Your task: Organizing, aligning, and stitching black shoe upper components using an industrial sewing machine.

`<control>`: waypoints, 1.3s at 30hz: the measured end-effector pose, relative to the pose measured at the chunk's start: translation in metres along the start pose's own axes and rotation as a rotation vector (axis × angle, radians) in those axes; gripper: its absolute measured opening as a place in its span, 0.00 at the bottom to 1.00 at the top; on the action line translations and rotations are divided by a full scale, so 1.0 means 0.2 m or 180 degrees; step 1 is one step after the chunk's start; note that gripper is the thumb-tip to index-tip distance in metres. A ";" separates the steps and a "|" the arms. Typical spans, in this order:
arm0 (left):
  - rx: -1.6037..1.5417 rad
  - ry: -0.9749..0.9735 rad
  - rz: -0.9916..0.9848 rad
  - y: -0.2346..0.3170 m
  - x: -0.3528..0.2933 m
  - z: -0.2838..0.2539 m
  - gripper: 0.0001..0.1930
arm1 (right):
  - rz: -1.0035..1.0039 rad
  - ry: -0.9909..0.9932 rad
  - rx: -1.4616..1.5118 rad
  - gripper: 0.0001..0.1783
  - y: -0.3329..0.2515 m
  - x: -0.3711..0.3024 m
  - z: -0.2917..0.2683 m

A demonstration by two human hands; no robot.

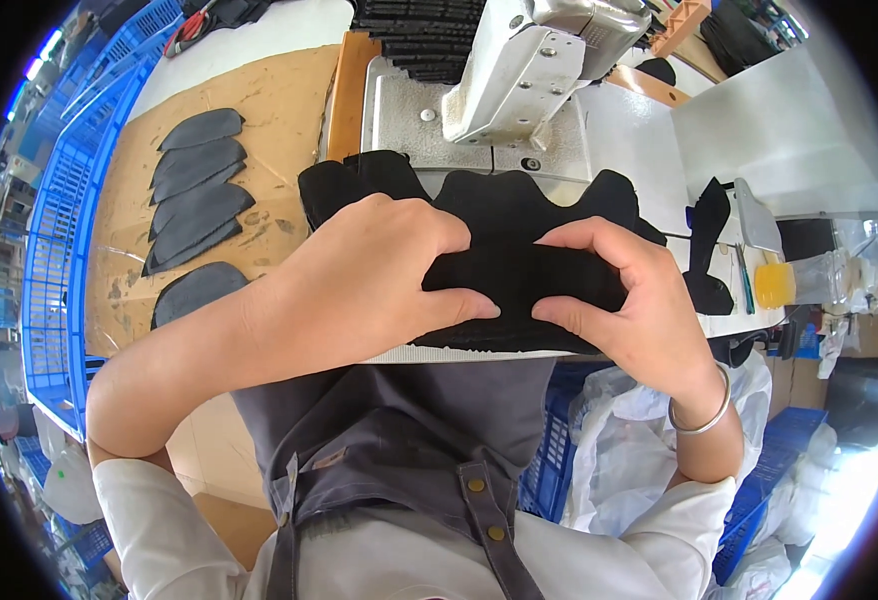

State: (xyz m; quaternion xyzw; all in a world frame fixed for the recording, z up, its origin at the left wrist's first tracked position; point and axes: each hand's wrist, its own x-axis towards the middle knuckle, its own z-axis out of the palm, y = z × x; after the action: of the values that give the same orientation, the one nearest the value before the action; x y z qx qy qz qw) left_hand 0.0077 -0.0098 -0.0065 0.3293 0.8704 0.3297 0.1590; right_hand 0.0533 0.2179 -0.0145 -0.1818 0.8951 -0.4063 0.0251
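Note:
A wavy-edged black fabric piece [509,215] lies at the front edge of the table, below the sewing machine, with several black lobes along its far side. My left hand [364,275] grips it from the left, thumb stretched across its near part and index finger bent over it. From the right, my right hand [649,310] holds the same piece, thumb and index finger curved toward the middle. Both thumbs point at each other with a gap between them. The remaining fingers are partly hidden, and black layers blend together, so I cannot tell how many there are.
The white sewing machine [519,80] stands just beyond. Grey cut pieces [199,220] lie on a brown board [289,130] at left, beside a blue crate [54,250]. At right are a black strip [707,235], a teal tool [746,278] and a yellow-capped bottle [777,286].

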 end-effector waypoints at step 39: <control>0.1547 0.1224 0.1153 0.01 -0.18 0.09 0.32 | 0.0088 -0.0235 -0.0611 0.24 -0.10 0.07 0.01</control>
State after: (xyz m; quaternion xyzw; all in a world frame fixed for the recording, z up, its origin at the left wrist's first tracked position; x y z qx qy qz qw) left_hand 0.0431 -0.0247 -0.0155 0.4384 0.8649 0.1918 -0.1517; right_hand 0.0462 0.1986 0.0006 -0.1859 0.9308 -0.3113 0.0461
